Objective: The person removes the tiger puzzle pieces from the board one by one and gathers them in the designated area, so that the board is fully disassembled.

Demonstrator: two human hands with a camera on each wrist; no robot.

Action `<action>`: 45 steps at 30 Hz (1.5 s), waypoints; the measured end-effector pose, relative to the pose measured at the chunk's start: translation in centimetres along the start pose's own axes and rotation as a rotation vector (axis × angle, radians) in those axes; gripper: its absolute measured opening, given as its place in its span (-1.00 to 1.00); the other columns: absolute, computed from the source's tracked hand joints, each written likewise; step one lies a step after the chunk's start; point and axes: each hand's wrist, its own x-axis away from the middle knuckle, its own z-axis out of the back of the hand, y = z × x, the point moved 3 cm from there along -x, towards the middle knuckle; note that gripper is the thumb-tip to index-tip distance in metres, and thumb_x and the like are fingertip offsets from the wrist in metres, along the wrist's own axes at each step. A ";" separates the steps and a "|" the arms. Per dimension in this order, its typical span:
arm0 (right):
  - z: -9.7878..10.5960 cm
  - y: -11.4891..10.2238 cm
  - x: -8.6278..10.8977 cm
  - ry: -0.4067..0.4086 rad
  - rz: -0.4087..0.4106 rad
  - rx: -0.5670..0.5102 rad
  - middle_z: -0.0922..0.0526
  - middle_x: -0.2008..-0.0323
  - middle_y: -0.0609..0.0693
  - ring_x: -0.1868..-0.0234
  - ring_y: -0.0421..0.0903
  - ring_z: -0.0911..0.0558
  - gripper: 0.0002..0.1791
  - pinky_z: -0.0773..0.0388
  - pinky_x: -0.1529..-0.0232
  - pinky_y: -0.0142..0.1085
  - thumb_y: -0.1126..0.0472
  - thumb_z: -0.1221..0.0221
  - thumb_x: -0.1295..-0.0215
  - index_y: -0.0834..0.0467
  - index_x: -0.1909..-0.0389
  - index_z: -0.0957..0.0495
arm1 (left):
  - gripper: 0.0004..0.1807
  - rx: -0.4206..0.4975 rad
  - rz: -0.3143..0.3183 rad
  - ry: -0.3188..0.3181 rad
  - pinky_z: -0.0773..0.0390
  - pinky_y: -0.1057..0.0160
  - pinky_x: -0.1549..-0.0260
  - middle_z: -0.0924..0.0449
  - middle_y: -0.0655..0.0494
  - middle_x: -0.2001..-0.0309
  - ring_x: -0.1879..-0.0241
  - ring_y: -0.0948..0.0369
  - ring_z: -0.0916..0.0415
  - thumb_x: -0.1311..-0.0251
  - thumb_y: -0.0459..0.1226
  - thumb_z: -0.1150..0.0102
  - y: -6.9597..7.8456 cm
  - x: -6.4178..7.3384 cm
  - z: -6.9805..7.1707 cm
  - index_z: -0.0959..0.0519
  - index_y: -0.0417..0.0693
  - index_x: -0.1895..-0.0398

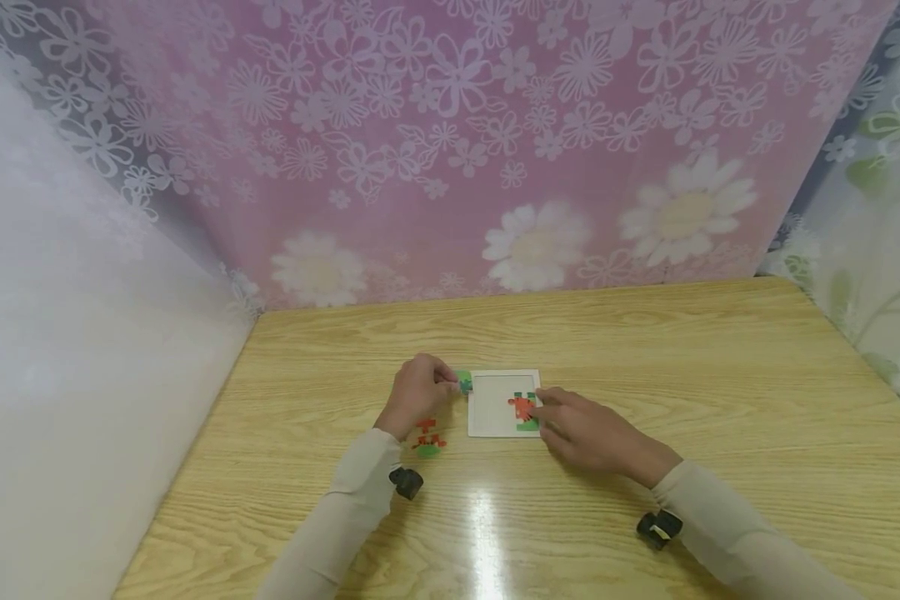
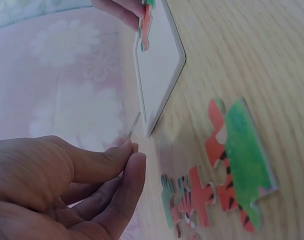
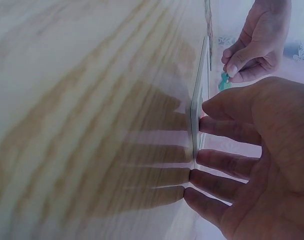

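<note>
My left hand pinches a green jigsaw piece between thumb and fingertips, at the upper left corner of a white puzzle tray. In the left wrist view the piece appears edge-on, raised off the table. Joined orange and green pieces lie in the right part of the tray. My right hand rests at the tray's right edge, its fingers extended and touching the rim and joined pieces. Several loose orange and green pieces lie on the table left of the tray, below my left hand.
The tray lies on a wood-grain table. A pink flowered curtain hangs behind the table's far edge. A pale surface borders the left side, and a flowered one the right.
</note>
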 end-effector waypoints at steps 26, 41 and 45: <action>0.6 0.8 0.8 -0.008 0.019 -0.007 -0.47 -0.29 0.35 -0.30 0.26 -0.47 -0.63 -0.49 -0.17 0.14 0.26 -0.14 -0.47 0.36 -0.20 -0.58 | -0.95 0.019 -0.008 -0.004 -0.62 0.11 0.27 -0.73 0.09 0.38 0.36 0.20 -0.61 -0.22 -0.36 -0.41 -0.4 0.5 -0.2 -0.77 -0.18 0.36; 0.5 0.9 0.8 0.001 0.038 0.007 -0.48 -0.28 0.36 -0.32 0.27 -0.46 -0.61 -0.46 -0.20 0.15 0.25 -0.13 -0.49 0.37 -0.21 -0.56 | -0.96 -0.040 0.014 -0.020 -0.61 0.13 0.29 -0.73 0.12 0.35 0.33 0.18 -0.60 -0.17 -0.33 -0.46 -0.7 0.3 -0.4 -0.78 -0.12 0.34; 0.6 0.9 0.8 0.010 0.041 0.006 -0.49 -0.27 0.37 -0.31 0.27 -0.46 -0.62 -0.47 -0.19 0.14 0.25 -0.14 -0.48 0.38 -0.20 -0.57 | -0.95 -0.052 0.018 -0.022 -0.59 0.15 0.31 -0.72 0.13 0.35 0.34 0.19 -0.59 -0.17 -0.32 -0.46 -0.8 0.3 -0.5 -0.79 -0.11 0.34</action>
